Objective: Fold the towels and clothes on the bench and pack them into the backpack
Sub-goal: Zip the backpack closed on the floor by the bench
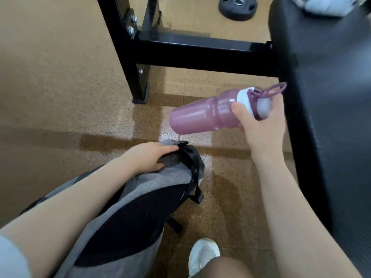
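Observation:
A grey and black backpack [128,213] lies on the floor in front of me, its top end pointing away. My left hand [148,157] grips the grey fabric at that top end, beside a black strap. My right hand [261,125] holds a purple drinking bottle [202,115] on its side near its white collar and purple lid, above the floor and next to the bench. The black padded bench [329,97] runs along the right. A pale blue cloth [325,5] lies on the bench at the top right corner.
The black steel frame [192,55] of the bench crosses the floor ahead. A black weight plate [237,8] lies on the tan floor beyond it. My white shoe [203,255] and knee are at the bottom.

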